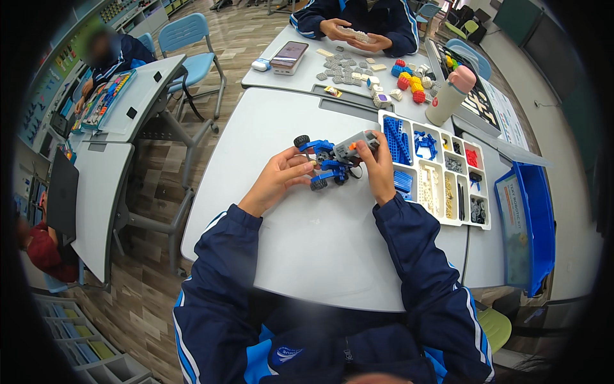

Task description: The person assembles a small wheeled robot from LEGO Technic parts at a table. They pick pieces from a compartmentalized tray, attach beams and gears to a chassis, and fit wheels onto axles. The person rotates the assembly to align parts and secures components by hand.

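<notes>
Between my two hands, a little above the white table, is a small toy vehicle (327, 168) of blue building pieces with black wheels. A grey block like a battery box or motor (355, 146), with an orange button, sits at its right end. My left hand (283, 179) is closed on the vehicle's left side near the wheels, fingertips at the blue beams. My right hand (378, 165) grips the grey block, thumb on top near the orange button. A thin dark cable loops below the block. The fingers on the far underside are hidden.
Right of my hands stands a white sorting tray (487, 225) of blue, white, grey and red pieces. Beyond are a blue bin (537, 224), a pink-lidded bottle (448, 96), colourful cubes (414, 83), grey pieces (344, 67) and a phone (290, 55). Across the table another person's hands (358, 37) hold pale pieces.
</notes>
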Demonstrator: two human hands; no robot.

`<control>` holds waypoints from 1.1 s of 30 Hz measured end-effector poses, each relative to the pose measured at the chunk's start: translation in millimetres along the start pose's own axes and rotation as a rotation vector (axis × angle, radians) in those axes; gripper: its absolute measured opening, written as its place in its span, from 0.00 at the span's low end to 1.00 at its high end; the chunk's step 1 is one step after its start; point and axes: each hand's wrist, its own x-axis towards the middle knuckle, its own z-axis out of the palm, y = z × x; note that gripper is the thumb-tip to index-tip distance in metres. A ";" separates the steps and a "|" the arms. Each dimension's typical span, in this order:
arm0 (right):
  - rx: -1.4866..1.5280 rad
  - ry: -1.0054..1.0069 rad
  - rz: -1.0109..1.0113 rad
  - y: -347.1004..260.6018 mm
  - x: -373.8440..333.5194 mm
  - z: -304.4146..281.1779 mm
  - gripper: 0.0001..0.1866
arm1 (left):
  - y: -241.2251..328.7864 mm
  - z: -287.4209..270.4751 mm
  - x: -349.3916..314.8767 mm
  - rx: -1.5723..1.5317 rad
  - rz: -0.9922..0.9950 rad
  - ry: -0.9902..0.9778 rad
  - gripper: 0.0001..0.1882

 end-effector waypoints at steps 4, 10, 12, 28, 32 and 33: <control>0.004 -0.008 0.017 0.2 -0.1 -2.1 0.28 | 0.4 2.3 -0.3 0.002 0.036 0.009 0.27; 0.007 -0.018 0.005 -0.2 0.4 -2.2 0.27 | 1.7 5.7 -0.4 0.015 0.063 0.047 0.27; -0.001 -0.019 0.006 -0.9 -0.2 -1.9 0.27 | 0.9 5.2 -0.1 0.033 0.075 0.041 0.26; -0.007 0.060 -0.057 3.2 2.8 -0.7 0.29 | -2.2 10.4 -2.4 0.026 0.074 0.047 0.20; -0.079 0.113 -0.123 8.9 5.3 0.4 0.25 | -1.6 12.0 -3.4 0.019 -0.011 -0.026 0.20; -0.073 0.101 -0.101 9.5 5.1 -0.4 0.28 | -3.2 12.2 -2.6 -0.042 -0.016 -0.019 0.19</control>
